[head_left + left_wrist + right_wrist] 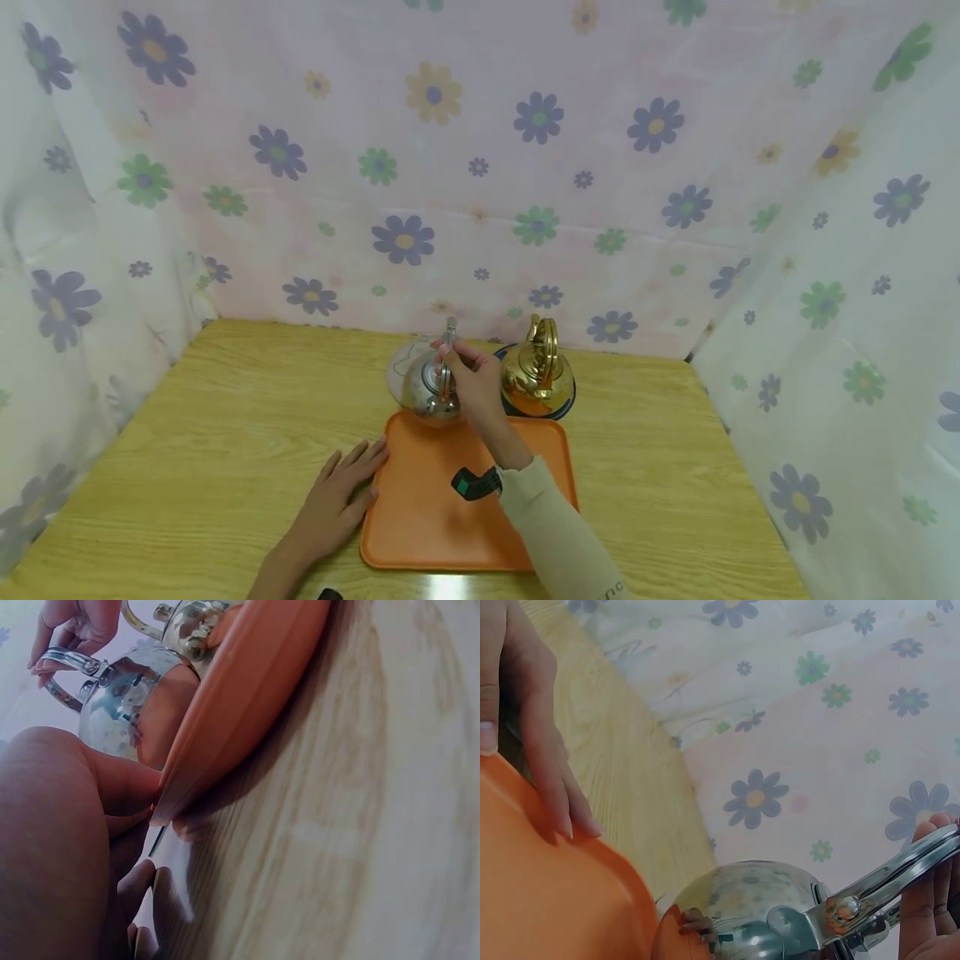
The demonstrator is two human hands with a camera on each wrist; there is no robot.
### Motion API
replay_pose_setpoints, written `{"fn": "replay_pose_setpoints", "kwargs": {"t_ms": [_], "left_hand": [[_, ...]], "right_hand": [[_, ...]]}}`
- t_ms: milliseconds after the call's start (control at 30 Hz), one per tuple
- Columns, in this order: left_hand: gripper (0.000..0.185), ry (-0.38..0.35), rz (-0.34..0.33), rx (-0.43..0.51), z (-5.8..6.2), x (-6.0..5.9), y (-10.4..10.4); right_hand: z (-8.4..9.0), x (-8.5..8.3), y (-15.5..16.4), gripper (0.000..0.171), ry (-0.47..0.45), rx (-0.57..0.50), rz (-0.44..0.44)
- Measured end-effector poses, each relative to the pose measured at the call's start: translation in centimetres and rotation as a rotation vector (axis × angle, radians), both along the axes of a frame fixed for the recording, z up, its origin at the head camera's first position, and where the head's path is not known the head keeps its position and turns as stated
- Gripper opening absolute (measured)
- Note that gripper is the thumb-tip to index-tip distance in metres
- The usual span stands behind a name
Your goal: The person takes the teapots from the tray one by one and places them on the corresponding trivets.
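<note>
A silver kettle (pixel 433 398) stands behind an orange tray (pixel 442 500), over a pale round mat (pixel 400 367). My right hand (pixel 474 379) grips the raised handle (pixel 900 874) of this kettle; in the right wrist view its fingers lie behind the metal band. My left hand (pixel 337 500) lies at the tray's left edge with its fingers extended. The left thumb (pixel 127 784) touches the tray's rim in the left wrist view. To the right of the silver kettle is a gold kettle (pixel 536 379), untouched by either hand.
The gold kettle sits on a dark blue round base (pixel 564 407). Wooden tabletop (pixel 225 433) extends on both sides of the tray. A flower-patterned curtain (pixel 480 167) hangs behind the table and along both sides.
</note>
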State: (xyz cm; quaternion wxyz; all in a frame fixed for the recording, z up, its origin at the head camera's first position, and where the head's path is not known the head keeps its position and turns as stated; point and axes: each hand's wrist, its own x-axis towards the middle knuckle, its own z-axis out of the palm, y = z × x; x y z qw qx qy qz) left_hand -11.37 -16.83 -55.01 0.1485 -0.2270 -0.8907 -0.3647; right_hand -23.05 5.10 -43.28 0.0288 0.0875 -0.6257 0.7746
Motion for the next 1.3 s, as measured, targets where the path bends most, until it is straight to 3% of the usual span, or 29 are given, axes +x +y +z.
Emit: {"fn": "replay_pose_setpoints", "kwargs": {"t_ms": [200, 500, 800, 1100, 1300], "left_hand": [[0.046, -0.017, -0.006, 0.005, -0.3, 0.0, 0.0], [0.046, -0.039, -0.019, 0.009, -0.5, 0.0, 0.0], [0.046, -0.021, -0.014, 0.010, -0.2, 0.1, -0.1], [0.046, -0.069, -0.013, 0.004, -0.3, 0.0, -0.2], [0.047, -0.101, -0.026, 0.003, -0.3, 0.0, -0.3]], "right_hand": [[0.0, -0.5, -0.1, 0.032, -0.055, 0.040, -0.060], [0.2, -1.0, -0.1, 0.027, -0.056, 0.006, -0.007], [0.3, -1.7, 0.0, 0.030, -0.100, 0.053, -0.053], [0.2, -2.4, -0.3, 0.030, -0.074, 0.019, -0.009], [0.0, -2.6, -0.4, 0.033, -0.081, 0.041, -0.030]]}}
